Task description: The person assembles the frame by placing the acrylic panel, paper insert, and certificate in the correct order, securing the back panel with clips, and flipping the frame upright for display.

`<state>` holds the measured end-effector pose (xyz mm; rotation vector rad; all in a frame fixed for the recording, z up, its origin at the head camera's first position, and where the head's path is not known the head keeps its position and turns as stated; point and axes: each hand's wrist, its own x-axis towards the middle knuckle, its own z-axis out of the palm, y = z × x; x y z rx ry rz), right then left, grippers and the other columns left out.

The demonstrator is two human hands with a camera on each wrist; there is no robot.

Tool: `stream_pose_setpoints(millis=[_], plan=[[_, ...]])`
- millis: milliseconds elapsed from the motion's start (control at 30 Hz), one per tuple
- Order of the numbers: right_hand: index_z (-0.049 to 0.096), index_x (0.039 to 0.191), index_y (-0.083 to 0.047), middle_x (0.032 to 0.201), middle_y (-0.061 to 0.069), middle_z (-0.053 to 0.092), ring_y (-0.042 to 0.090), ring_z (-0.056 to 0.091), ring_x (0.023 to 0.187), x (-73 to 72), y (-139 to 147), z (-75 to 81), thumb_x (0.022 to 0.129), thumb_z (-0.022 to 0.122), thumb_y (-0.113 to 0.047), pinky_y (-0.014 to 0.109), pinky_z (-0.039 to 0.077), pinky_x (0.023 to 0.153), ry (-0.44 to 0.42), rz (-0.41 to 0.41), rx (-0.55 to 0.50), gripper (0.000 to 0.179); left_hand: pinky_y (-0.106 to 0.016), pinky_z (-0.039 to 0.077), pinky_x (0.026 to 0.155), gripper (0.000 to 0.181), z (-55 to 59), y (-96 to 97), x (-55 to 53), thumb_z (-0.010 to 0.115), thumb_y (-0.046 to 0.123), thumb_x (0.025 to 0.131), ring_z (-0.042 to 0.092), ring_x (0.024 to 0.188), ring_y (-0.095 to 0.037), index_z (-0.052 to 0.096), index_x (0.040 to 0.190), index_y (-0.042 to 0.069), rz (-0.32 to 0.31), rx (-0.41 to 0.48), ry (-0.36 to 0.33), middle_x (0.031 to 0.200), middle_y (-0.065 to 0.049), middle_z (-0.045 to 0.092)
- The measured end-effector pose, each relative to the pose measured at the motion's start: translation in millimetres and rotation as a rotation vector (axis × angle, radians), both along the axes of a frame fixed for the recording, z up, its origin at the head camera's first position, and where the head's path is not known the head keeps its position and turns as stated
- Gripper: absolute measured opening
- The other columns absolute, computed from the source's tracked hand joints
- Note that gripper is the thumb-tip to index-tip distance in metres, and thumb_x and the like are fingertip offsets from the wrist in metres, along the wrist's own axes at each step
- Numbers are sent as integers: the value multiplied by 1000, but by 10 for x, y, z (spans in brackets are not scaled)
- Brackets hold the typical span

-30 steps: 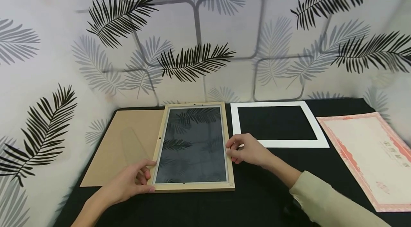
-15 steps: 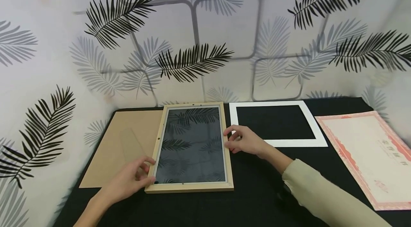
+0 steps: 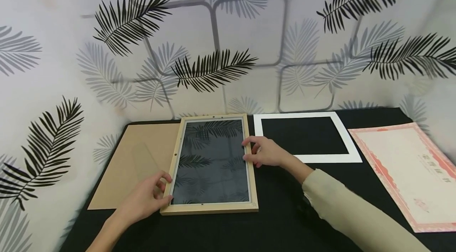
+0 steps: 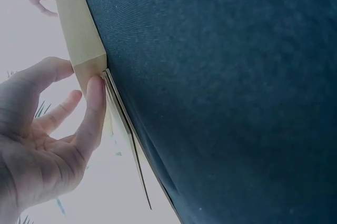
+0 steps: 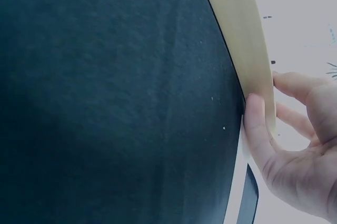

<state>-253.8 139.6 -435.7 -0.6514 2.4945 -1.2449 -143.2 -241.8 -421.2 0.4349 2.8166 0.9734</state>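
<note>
A light wooden picture frame (image 3: 209,208) lies back side up on the black cloth. Its dark glossy panel (image 3: 213,161) mirrors the leaf pattern of the backdrop. My left hand (image 3: 142,200) holds the left rail near the front corner; in the left wrist view one fingertip (image 4: 95,90) presses the outer side and another lies over the top edge. On the right rail, about mid-length, my right hand (image 3: 267,151) grips with curled fingers. The right wrist view has one fingertip (image 5: 255,103) against the rail's outer face and another at its upper edge, beside small dark tabs.
Left of the frame lies a brown backing board (image 3: 114,173) with a thin clear sheet (image 3: 144,159) on it. A white mat (image 3: 327,158) sits to the right. Beyond it lies a pink-bordered certificate (image 3: 402,157). A leaf-patterned backdrop (image 3: 199,26) rises behind.
My right hand has shifted up and leftward along the right rail, its fingertips now over the rail's inner edge. The left hand stays at the left rail. The frame has hardly moved.
</note>
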Motion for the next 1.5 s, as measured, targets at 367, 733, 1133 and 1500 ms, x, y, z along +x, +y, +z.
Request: stream_pose_setpoints(millis=[367, 733, 1133, 1500], plan=[[61, 128, -4, 82, 6, 62, 16, 66, 57, 115, -26, -20, 95, 73, -12, 32, 56, 60, 71, -22, 17, 36, -30, 48, 59, 38, -2, 4, 42, 83, 2, 83, 57, 66, -13, 60, 113, 8, 21, 10, -1, 88, -3, 57], [59, 129, 0, 91, 4, 64, 15, 65, 67, 82, 349, 8, 97, 72, -16, 33, 55, 59, 199, 27, -26, 38, -29, 47, 56, 40, -32, -40, 17, 83, 5, 84, 55, 63, -13, 57, 115, 7, -37, 44, -8, 89, -4, 54], [66, 123, -1, 110, 8, 65, 24, 65, 97, 191, 1124, 62, 91, 80, -23, 42, 56, 83, 344, 40, 75, 41, -29, 47, 53, 43, -34, -46, -7, 82, 3, 85, 55, 65, -18, 53, 118, 5, -44, 85, -61, 90, -7, 51], [66, 128, -3, 120, 6, 65, 26, 62, 107, 219, 1524, -44, 85, 86, -26, 47, 53, 89, 351, -1, 64, 52, -31, 50, 53, 45, -20, -80, -7, 82, 9, 87, 56, 64, -18, 53, 120, 5, -77, 115, -91, 94, -8, 53]])
